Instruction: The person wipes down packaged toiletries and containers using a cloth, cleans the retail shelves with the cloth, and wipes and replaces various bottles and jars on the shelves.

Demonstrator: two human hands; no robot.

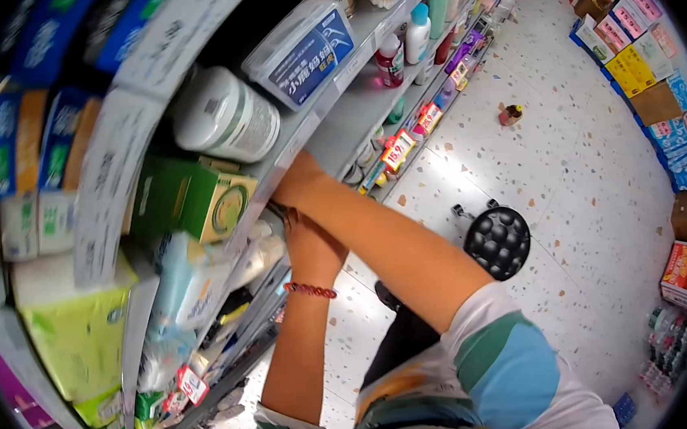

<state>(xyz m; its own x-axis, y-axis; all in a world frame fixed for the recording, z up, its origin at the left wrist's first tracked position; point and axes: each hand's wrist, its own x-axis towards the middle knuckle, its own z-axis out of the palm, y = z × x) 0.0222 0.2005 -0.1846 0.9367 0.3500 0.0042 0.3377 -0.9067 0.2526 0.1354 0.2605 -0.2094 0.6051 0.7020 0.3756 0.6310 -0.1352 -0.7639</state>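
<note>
Both my arms reach into a lower level of the grey shelf [331, 93]. My right hand [299, 179] is under the edge of an upper board, its fingers hidden. Close below it is my left hand [306, 238], with a red bead bracelet [311, 290] on the wrist; its fingertips are also out of sight behind the shelf edge. What either hand touches cannot be made out. On the board above stand a white tub [224, 115] lying tilted, a green and gold box [195, 199] and a clear-lidded blue box [301, 51].
Pink and white bottles [390, 61] line the shelf farther along, above red price tags [398, 151]. A black round stool [497, 242] stands on the speckled floor [556, 171]. Boxed goods [631, 68] are stacked at the right. Tissue packs [76, 336] fill the left shelf.
</note>
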